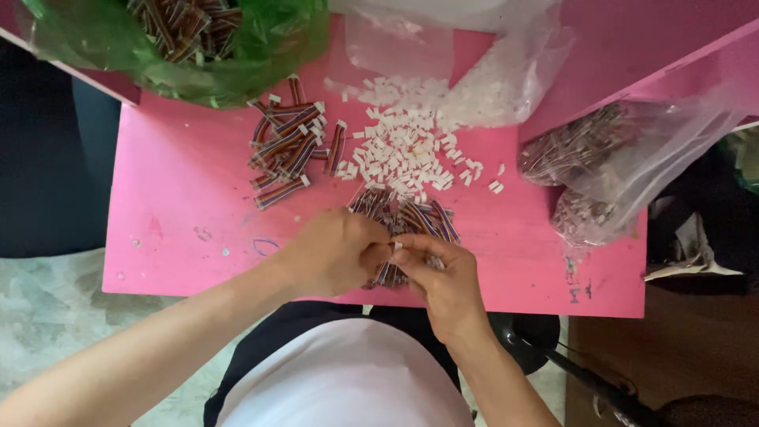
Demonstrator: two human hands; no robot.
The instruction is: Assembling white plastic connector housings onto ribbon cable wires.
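both hands (395, 261) pinch striped ribbon wires (411, 217).

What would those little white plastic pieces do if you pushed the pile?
The white plastic pieces would probably scatter rather than move together, since they lie loose and separate on the pink table. They look tiny, so likely very light and fiddly to pinch.

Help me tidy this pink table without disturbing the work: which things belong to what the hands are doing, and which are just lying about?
In use:
left hand and right hand, together on a bundle of striped ribbon cables
a small white connector at the fingertips
pile of white connectors
cables with connectors fitted

Lying about:
green bag of cables
clear bags at right
pink table
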